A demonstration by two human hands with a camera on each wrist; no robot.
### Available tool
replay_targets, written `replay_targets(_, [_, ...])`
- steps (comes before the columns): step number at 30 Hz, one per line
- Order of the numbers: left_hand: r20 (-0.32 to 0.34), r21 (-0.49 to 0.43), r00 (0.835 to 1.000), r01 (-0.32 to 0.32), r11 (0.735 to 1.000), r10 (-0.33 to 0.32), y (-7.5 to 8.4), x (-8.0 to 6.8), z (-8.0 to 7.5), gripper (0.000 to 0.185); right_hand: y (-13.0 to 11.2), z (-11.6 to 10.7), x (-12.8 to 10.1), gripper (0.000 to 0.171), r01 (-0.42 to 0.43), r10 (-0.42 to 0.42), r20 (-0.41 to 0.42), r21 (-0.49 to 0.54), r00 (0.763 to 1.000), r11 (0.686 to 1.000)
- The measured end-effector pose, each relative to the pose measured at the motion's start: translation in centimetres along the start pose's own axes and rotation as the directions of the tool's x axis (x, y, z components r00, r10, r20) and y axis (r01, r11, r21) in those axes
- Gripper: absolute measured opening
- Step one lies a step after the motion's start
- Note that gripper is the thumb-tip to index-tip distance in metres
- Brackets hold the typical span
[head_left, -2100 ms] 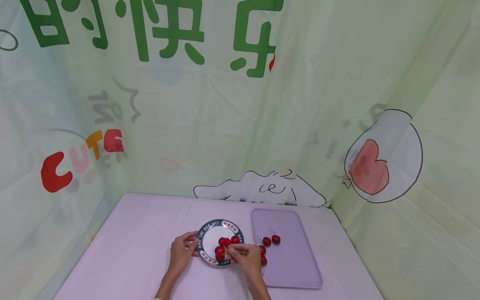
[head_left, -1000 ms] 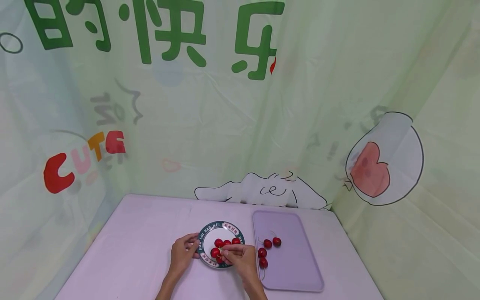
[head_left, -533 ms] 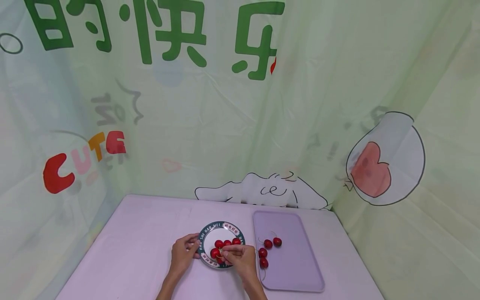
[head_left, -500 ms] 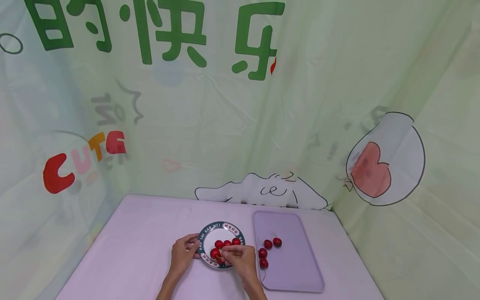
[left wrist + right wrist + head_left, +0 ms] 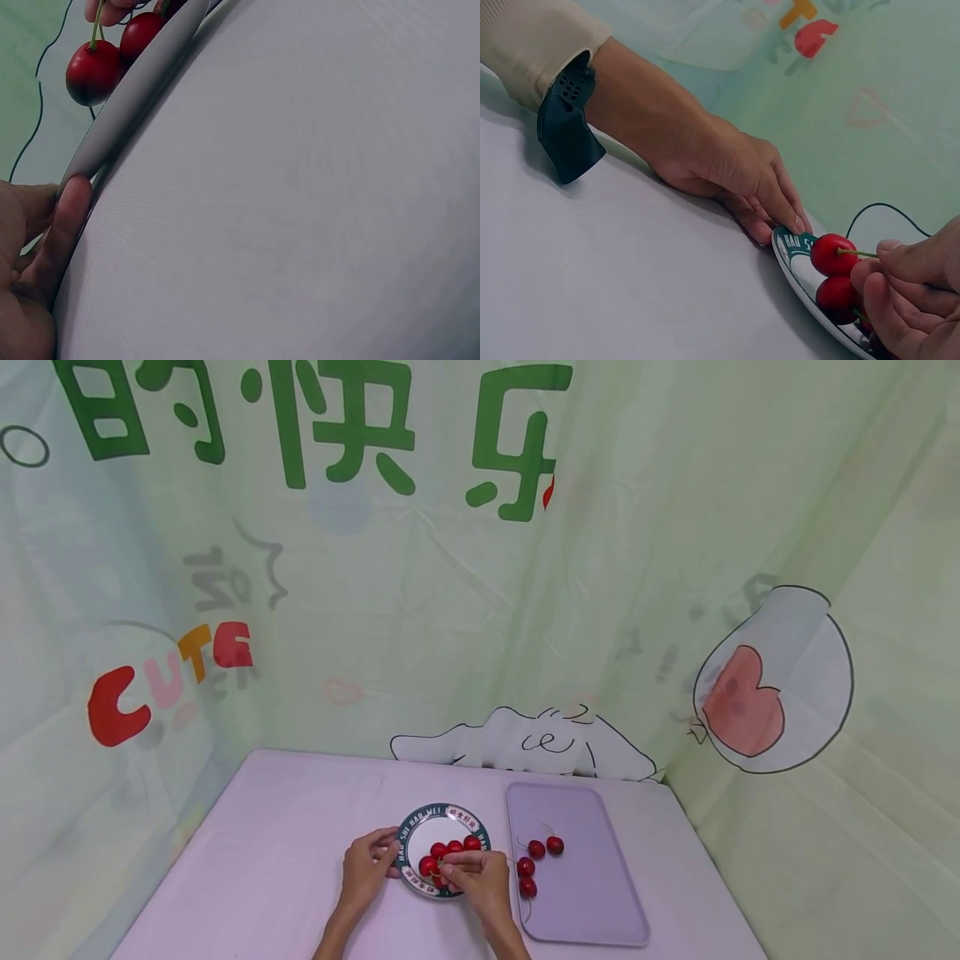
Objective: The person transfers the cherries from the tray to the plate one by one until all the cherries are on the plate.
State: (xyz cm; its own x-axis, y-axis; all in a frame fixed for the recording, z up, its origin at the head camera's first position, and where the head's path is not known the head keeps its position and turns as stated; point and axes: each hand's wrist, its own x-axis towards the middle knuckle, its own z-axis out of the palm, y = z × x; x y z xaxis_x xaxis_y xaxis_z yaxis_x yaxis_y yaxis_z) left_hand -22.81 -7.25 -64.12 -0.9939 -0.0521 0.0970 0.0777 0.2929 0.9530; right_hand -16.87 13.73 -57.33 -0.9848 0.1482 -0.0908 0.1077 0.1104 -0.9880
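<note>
Little has shifted since the earlier frames: the right hand (image 5: pixel 475 875) keeps pinching a cherry (image 5: pixel 833 253) by its stem just over the plate (image 5: pixel 409 835). Meanwhile the left hand (image 5: pixel 365 868) stays with fingertips steadying the rim. Four more cherries (image 5: pixel 536 848) lie on the tray (image 5: pixel 592 902) alongside, so the sorting looks partway through.

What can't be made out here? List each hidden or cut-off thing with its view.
- Cherries on the plate, head view: the right hand covers some, so no count.
- Plate, right wrist view: its far part runs off the bottom edge and behind the right hand's fingers.
- Left hand, left wrist view: mostly cut off by the frame edge.
- Rim lettering, head view: too small to read.
- Tray: absent from both wrist views.
</note>
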Motion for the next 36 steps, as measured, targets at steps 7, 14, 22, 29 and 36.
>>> replay_targets(7, [0.002, -0.004, 1.0, 0.011, 1.0, -0.011, 0.0, 0.1, 0.0, 0.033, 0.4, 0.1, 0.2, 0.017, 0.036, -0.036, -0.003, -0.037, 0.999, 0.999])
replay_targets(14, [0.007, -0.005, 1.0, 0.013, 1.0, -0.013, 0.0, 0.0, 0.1, 0.034, 0.6, 0.3, 0.1, 0.015, 0.05, -0.052, -0.014, -0.109, 0.999, 0.993])
replay_targets(22, [0.007, -0.012, 1.0, 0.011, 1.0, -0.01, -0.2, 0.2, 0.1, 0.034, -0.2, 0.5, 0.0, 0.013, 0.067, -0.076, -0.04, -0.194, 0.996, 0.979])
replay_targets(29, [0.008, -0.008, 1.0, 0.012, 1.0, -0.012, 0.0, 0.0, 0.0, 0.034, -0.7, 0.3, -0.4, 0.015, 0.061, -0.067, -0.022, -0.19, 0.998, 0.98])
replay_targets(36, [0.012, -0.01, 1.0, 0.006, 1.0, -0.006, 0.2, -0.1, -0.1, 0.034, -0.7, 0.0, -0.5, 0.015, 0.094, -0.099, -0.018, -0.192, 0.995, 0.977])
